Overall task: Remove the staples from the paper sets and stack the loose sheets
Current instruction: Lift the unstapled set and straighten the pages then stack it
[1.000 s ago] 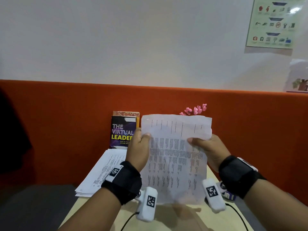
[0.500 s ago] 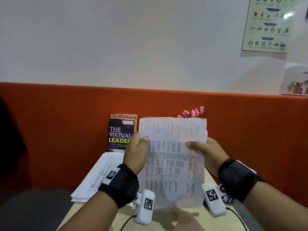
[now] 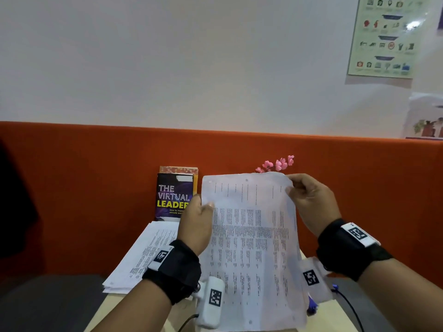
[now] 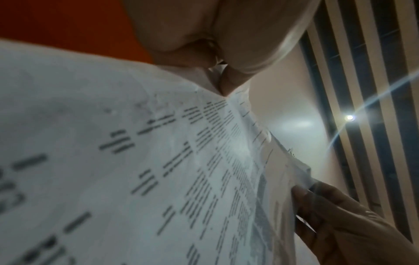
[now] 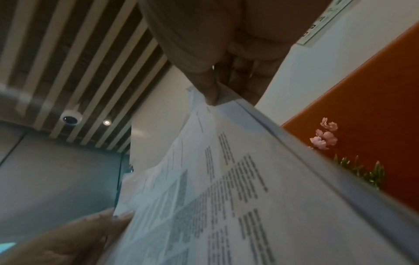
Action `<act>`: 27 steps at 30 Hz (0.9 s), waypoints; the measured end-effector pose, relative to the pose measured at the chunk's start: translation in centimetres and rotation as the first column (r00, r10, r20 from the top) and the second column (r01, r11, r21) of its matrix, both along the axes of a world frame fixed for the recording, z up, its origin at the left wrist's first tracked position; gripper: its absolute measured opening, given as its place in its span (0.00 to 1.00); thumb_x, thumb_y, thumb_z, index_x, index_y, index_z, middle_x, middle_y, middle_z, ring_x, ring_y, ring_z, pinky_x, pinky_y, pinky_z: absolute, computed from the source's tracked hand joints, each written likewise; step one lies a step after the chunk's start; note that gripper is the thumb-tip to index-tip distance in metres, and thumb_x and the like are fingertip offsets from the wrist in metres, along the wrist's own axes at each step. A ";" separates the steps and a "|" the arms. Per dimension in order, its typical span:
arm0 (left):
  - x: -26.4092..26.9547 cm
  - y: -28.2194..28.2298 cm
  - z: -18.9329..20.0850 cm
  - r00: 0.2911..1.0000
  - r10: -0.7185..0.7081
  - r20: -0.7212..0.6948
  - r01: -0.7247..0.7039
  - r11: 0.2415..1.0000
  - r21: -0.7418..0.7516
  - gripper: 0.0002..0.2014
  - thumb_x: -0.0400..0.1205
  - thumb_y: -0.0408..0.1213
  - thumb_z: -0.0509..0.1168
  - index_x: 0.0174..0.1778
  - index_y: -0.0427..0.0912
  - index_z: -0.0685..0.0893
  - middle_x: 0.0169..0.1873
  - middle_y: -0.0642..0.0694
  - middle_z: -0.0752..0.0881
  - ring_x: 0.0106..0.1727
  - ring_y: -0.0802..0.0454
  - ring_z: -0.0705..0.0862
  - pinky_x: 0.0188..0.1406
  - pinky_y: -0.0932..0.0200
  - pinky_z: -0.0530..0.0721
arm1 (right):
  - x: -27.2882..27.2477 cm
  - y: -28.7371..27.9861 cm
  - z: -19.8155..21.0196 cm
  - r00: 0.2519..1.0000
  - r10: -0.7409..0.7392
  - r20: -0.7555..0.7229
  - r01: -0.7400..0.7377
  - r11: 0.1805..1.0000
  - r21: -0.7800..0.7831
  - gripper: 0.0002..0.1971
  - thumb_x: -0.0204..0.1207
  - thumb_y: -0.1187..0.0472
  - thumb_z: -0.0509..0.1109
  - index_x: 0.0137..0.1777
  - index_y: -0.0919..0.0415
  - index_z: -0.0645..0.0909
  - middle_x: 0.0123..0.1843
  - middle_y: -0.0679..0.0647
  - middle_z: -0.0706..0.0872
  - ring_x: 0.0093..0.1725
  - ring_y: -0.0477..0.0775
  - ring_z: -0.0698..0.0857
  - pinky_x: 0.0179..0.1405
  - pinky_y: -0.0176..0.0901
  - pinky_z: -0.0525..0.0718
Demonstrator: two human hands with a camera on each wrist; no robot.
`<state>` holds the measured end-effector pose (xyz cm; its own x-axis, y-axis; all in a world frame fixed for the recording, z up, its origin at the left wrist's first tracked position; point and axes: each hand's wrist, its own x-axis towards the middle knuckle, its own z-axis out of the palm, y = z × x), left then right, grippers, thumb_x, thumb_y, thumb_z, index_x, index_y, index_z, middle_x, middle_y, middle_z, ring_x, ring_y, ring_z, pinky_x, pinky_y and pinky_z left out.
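Note:
I hold a printed paper set (image 3: 251,248) upright in front of me, above the desk. My left hand (image 3: 199,216) grips its upper left edge, thumb on the front. My right hand (image 3: 304,195) pinches the top right corner between thumb and fingers. The left wrist view shows the printed sheets (image 4: 158,170) from below, with the right hand's fingers (image 4: 322,211) on the far corner. In the right wrist view the thumb pinches the set's corner (image 5: 217,100), where several sheet edges show. A stack of loose sheets (image 3: 143,255) lies on the desk at the left. No staple is visible.
A book titled "The Virtual Leader" (image 3: 175,197) leans against the orange partition (image 3: 96,176) behind the stack. Pink flowers (image 3: 278,164) stand behind the held paper. White tagged wrist devices (image 3: 211,303) hang under both wrists, with a black cable (image 3: 350,305) at the right.
My right hand has moved up from the paper's right edge to its top right corner. The left hand keeps its grip on the left edge.

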<state>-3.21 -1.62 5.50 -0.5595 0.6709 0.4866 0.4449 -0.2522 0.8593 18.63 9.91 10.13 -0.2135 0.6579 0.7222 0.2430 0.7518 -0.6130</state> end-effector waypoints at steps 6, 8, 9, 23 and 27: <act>1.3 0.6 -0.7 0.993 -0.117 -0.006 0.117 0.993 -0.022 0.09 0.87 0.44 0.58 0.55 0.45 0.81 0.50 0.44 0.89 0.49 0.53 0.87 0.54 0.41 0.87 | -2.4 -2.3 2.9 0.893 -0.224 0.391 -0.020 0.847 0.530 0.23 0.78 0.46 0.70 0.71 0.52 0.78 0.68 0.49 0.79 0.69 0.50 0.74 0.71 0.48 0.72; 2.0 0.5 -0.6 0.984 -0.172 0.040 0.173 0.985 -0.018 0.06 0.88 0.40 0.60 0.54 0.49 0.82 0.48 0.50 0.91 0.51 0.49 0.90 0.54 0.43 0.89 | -4.1 -3.0 3.5 0.835 -0.198 0.513 -0.085 0.875 0.477 0.24 0.78 0.40 0.67 0.70 0.50 0.79 0.66 0.46 0.81 0.66 0.49 0.75 0.69 0.46 0.72; 2.4 0.4 -0.5 0.978 -0.199 0.059 0.200 0.980 -0.011 0.05 0.88 0.39 0.61 0.53 0.48 0.82 0.47 0.48 0.91 0.51 0.47 0.90 0.53 0.43 0.89 | -5.0 -2.9 3.6 0.815 -0.174 0.553 -0.102 0.896 0.432 0.22 0.78 0.39 0.67 0.67 0.49 0.80 0.63 0.45 0.82 0.63 0.49 0.77 0.66 0.47 0.74; 2.6 0.0 -1.1 0.986 -0.153 0.064 0.142 0.979 0.145 0.18 0.88 0.46 0.59 0.34 0.41 0.76 0.27 0.57 0.75 0.33 0.61 0.72 0.37 0.63 0.73 | -5.7 -2.5 3.1 0.936 0.064 0.348 -0.140 0.970 0.200 0.04 0.81 0.60 0.71 0.50 0.51 0.88 0.46 0.42 0.88 0.46 0.43 0.85 0.47 0.41 0.84; 1.9 0.2 -1.6 0.995 -0.072 0.062 0.064 0.990 0.129 0.22 0.86 0.52 0.59 0.42 0.34 0.80 0.33 0.40 0.77 0.37 0.53 0.73 0.40 0.54 0.75 | -4.8 -2.3 3.0 0.961 0.046 0.274 -0.130 0.946 0.297 0.04 0.79 0.63 0.73 0.48 0.53 0.89 0.44 0.38 0.82 0.46 0.37 0.81 0.46 0.29 0.75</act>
